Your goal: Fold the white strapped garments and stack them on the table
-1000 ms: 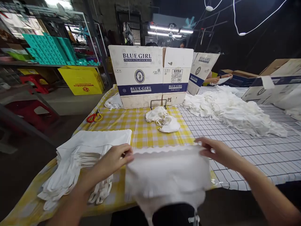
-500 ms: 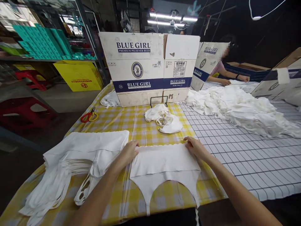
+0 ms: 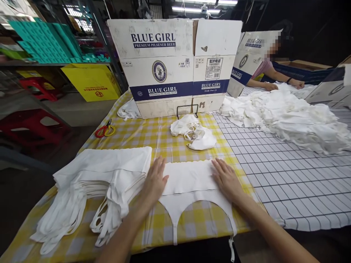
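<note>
Watching the near edge of the surface (image 3: 197,223) first, with one thin strap (image 3: 232,250) of the white top (image 3: 189,179) hanging over it. Best to keep that thin strap free, so as not to tug the white top crooked. Just past that, see the white top lying flat on the yellow checked cloth (image 3: 134,140), straps pointing near and wavy edge (image 3: 189,163) pointing away. Looks like smoothing in hand, and probably close to done. Note the left grip (image 3: 155,179) laid on the left side of the white top and the right grip (image 3: 226,179) on the right side, both wide and flat, fingers a bit apart, with nothing pinched. Good way to press out bumps without making new ones. Push softly out to both sides, and keep the wavy edge straight. Look just left for the pile of white tops (image 3: 115,160), laid the same way round. Take care not to bump that pile. Farther on, find bunched white pieces (image 3: 203,138) in the middle and scissors (image 3: 105,130) to the left. Leave both alone. Behind those, spot a black wire stand (image 3: 187,106) and a big white box (image 3: 170,51), and off to the right, a messy white heap (image 3: 287,113) by another person's hand (image 3: 297,84).
</note>
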Motion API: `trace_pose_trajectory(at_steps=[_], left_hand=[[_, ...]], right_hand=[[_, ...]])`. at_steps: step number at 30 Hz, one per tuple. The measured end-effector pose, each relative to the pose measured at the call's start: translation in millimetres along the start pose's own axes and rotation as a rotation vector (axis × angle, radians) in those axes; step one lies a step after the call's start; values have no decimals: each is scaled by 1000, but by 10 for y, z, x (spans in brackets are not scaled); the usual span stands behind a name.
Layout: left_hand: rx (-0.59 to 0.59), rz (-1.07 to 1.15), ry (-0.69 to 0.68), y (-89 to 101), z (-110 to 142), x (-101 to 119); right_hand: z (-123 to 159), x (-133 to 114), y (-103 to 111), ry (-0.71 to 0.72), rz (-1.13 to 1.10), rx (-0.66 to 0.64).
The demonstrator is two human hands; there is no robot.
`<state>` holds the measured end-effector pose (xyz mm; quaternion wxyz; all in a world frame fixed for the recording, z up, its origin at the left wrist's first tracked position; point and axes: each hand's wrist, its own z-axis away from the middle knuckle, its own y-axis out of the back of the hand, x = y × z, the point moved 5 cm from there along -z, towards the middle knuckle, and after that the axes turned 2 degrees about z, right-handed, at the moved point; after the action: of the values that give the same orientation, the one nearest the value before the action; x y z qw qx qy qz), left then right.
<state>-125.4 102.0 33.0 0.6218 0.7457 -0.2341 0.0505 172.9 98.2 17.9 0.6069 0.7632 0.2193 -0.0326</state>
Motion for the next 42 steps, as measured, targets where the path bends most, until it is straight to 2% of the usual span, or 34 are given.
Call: trace_pose_trajectory(at_steps=[3, 5, 7, 9, 11, 12, 15, 18, 26, 33, 38, 42], left_hand=[[-120, -80, -86, -153, 207, 68], [-138, -99, -98, -202, 275, 12], [-85, -92, -81, -192, 260, -79], [30, -74, -13, -131, 172, -168], [130, -99, 112, -64, 49, -229], [138, -134, 169, -48, -18, -237], [-11, -234, 276, -71, -207, -224], [-161, -207, 338, -85, -326, -265], [-344, -69, 392, -4, -398, -421], [-279, 14, 402, 20, -344, -322], [-144, 298, 452, 14, -335, -338], [-17, 331, 400, 25, -347, -336]], right_hand=[[89, 33, -69, 24, -45, -96], [72, 180, 14, -59, -126, -44], [23, 407, 142, -256, -182, 49], [-36, 608, 225, -447, -185, 85], [-118, 717, 225, -538, -169, 52], [-164, 740, 200, -553, -165, 32], [-280, 748, 94, -576, -165, -4], [-346, 705, 28, -572, -180, -25], [-312, 570, 136, -518, -234, 18], [-288, 516, 127, -508, -259, 75], [-293, 518, 104, -475, -252, 87], [-291, 522, 117, -440, -222, 84]])
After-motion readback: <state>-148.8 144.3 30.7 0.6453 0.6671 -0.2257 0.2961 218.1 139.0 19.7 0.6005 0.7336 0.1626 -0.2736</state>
